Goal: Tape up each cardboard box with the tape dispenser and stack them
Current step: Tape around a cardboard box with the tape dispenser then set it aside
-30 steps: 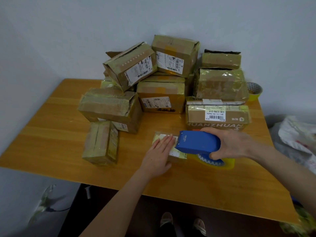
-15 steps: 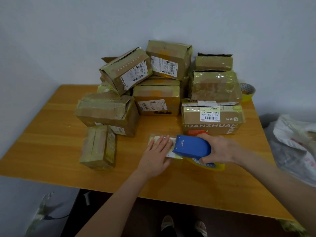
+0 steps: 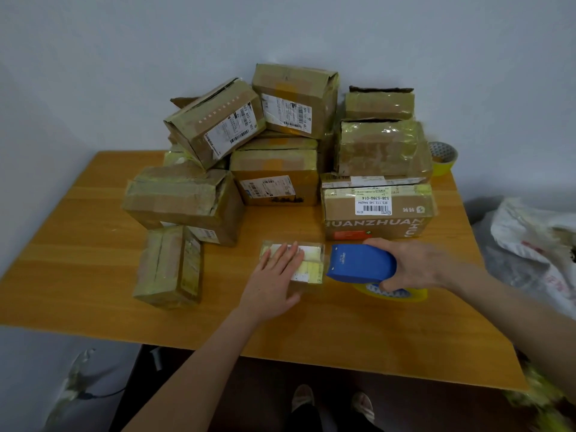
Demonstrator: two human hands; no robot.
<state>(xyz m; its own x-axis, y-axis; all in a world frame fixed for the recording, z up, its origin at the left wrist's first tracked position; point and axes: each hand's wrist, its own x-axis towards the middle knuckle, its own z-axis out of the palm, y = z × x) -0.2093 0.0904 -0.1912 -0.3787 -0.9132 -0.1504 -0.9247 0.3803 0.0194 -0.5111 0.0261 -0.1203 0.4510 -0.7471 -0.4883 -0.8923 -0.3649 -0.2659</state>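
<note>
The right hand (image 3: 417, 263) grips the blue tape dispenser (image 3: 361, 263): the fingers curl over its rear body and the thumb sits underneath. The yellow tape roll (image 3: 405, 295) mounted in the dispenser shows below the hand. The dispenser's front edge points left and meets the right end of the small box (image 3: 311, 268). Whether the two touch cannot be determined.

The left hand (image 3: 274, 279) lies flat on top of the small box, fingers straight and pressing down. It covers the left part of the lid.

Key relation: the small box lies directly left of the dispenser. Its long axis runs left to right, parallel to the near edge of the tabletop (image 3: 93, 275) and in line with the dispenser. A tape run would most likely travel along this axis. The right hand carries the tool and the left hand is nearer the box.

Appearance of the small box: low, flat and rectangular, with a white label and glossy yellowish tape across the top. It sits on the tabletop right of centre, just in front of the printed box (image 3: 374, 224).

The pile of boxes (image 3: 274, 169) fills the far edge, most of them wrapped in tape. A spare roll (image 3: 442, 155) stands at the far right corner.
</note>
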